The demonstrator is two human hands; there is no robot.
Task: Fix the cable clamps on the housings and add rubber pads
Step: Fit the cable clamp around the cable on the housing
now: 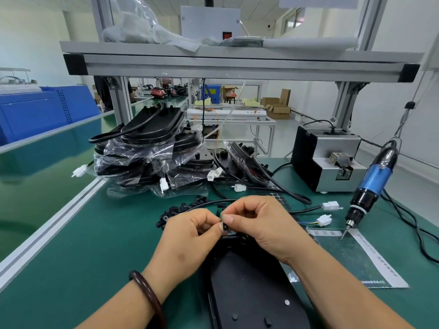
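Both hands meet over the near end of the black housing (249,281), which lies flat on the green counter (95,233). The left hand (190,236) and right hand (263,224) pinch one small black cable clamp (224,226) between thumb and forefinger, each grip closed tight on it, the other fingers curled. The clamp sits just above the housing's far edge; we can't tell if it touches. The pile of loose clamps (180,210) is just beyond the left hand. The pad sheet (280,193) is behind the right hand. The screwdriver (373,186) hangs at right, tip at a plastic bag (351,260). Bagged housings (147,150) are stacked at the back.
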